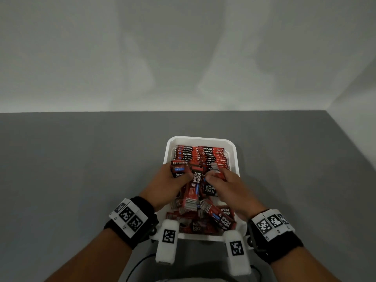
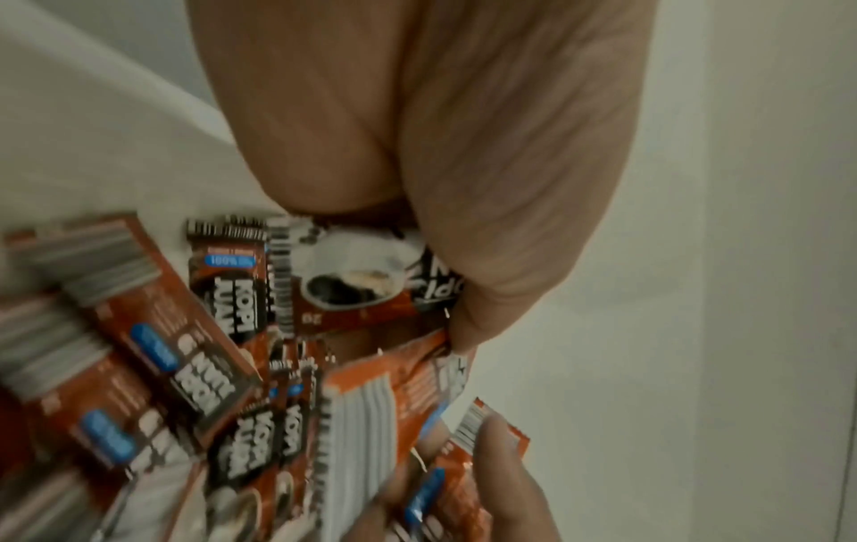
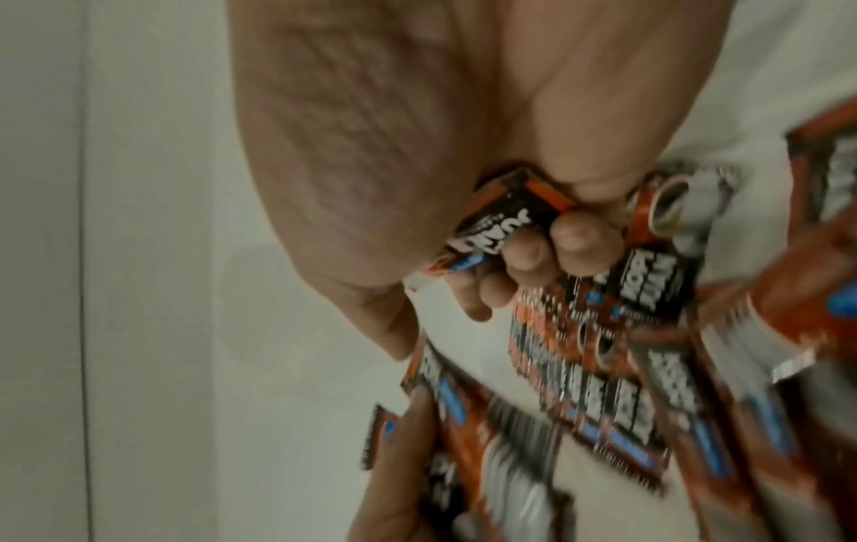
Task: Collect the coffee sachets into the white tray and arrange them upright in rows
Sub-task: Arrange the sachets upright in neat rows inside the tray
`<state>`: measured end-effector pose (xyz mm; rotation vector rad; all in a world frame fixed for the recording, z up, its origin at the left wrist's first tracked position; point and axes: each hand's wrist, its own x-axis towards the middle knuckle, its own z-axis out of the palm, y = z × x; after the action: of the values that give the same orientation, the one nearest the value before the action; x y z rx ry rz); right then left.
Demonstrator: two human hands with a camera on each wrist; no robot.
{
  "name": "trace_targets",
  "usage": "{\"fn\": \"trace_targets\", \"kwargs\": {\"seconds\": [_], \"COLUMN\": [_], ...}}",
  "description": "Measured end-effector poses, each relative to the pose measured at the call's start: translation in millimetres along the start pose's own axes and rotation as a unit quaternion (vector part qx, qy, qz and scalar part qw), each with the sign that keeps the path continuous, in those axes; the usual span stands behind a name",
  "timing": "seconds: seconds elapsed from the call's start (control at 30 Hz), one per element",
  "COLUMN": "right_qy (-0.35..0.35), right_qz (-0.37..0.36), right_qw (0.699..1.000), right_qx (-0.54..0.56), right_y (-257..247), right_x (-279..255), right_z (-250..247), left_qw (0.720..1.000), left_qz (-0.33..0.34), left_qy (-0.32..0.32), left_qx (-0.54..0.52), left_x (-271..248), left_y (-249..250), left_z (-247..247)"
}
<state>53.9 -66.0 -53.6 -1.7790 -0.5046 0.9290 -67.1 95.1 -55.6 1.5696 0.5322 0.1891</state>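
Left hand: over the tray's left half, fingers curled round a few sachets; in the left wrist view its thumb and palm pinch one with a coffee-cup print.
Held sachets: red and black packets marked KOPI JUAN, with a blue tag and silver crimped ends; they stand between the two hands, ends up, slightly fanned.
Rows: two columns of sachets stand upright in the far half of the tray, packed side by side, tops level.
Loose pile: sachets lie flat and crossed in the near half, some face up, some upside down.
Tray: white, rounded corners, on the grey worktop, close to the near edge.
Right hand: over the tray's right half, fingers closed on sachets; the right wrist view shows the curled fingertips clamping one against the palm.
Wrist bands: black straps with black-and-white marker tags on both wrists, left and right; two white marked blocks cover part of the tray's near rim.
Wall: plain, pale, behind the worktop.
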Motion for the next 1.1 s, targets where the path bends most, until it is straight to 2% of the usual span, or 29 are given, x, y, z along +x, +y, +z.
{"fn": "trace_targets", "kwargs": {"seconds": [0.1, 0.17, 0.23, 0.33, 0.4, 0.5, 0.6, 0.67, 0.77, 0.83, 0.87, 0.93, 1.0, 1.03, 1.1], "right_qy": [-0.032, -0.025, -0.014, -0.029, -0.039, -0.039, -0.049, -0.029, -0.037, -0.04, -0.03, 0.001, 0.042, 0.054, 0.014], "right_qz": [0.002, 0.0, 0.008, 0.012, -0.001, 0.006, 0.026, 0.018, -0.01, -0.035, -0.056, -0.115, -0.159, -0.17, -0.184], "right_qw": [0.995, 0.993, 0.989, 0.981, 0.984, 0.987, 0.968, 0.963, 0.975, 0.985, 0.992, 0.992, 0.968, 0.962, 0.966], "right_qx": [0.092, 0.112, 0.15, 0.193, 0.173, 0.153, 0.245, 0.266, 0.218, 0.165, 0.112, -0.046, -0.189, -0.207, -0.181], "right_y": [-6, -5, -4, -7, -9, -11, -12, -13, -21, -25, -27, -26, -26, -27, -28], "right_x": [-5, -7, -9, -11, -12, -11, -11, -9, -6, -6, -6, -6, -4, -4, -4], "right_z": [16, 22, 24, 27, 31, 38, 43, 41, 36, 34, 33, 33, 31, 27, 18], "left_qw": [0.999, 0.999, 0.996, 0.977, 0.966, 0.949, 0.928, 0.922, 0.915, 0.904, 0.9, 0.909, 0.926, 0.929, 0.931], "left_qz": [0.0, -0.001, -0.03, -0.077, -0.072, -0.077, -0.11, -0.112, -0.118, -0.128, -0.131, -0.119, -0.102, -0.102, -0.111], "left_qy": [0.001, 0.006, 0.019, -0.005, -0.022, 0.008, 0.031, 0.046, 0.084, 0.061, 0.044, 0.027, 0.035, 0.035, 0.026], "left_qx": [-0.043, -0.043, -0.082, -0.197, -0.249, -0.305, -0.355, -0.367, -0.376, -0.403, -0.413, -0.398, -0.361, -0.354, -0.348], "left_x": [-4, -5, -6, -8, -8, -3, -1, 0, 3, 2, 2, 0, -1, -1, -1], "left_y": [1, -1, -2, -1, -3, -7, -6, -2, 4, 7, 9, 11, 10, 9, 11], "left_z": [8, 11, 12, 20, 30, 40, 41, 41, 42, 41, 41, 40, 39, 37, 34]}}
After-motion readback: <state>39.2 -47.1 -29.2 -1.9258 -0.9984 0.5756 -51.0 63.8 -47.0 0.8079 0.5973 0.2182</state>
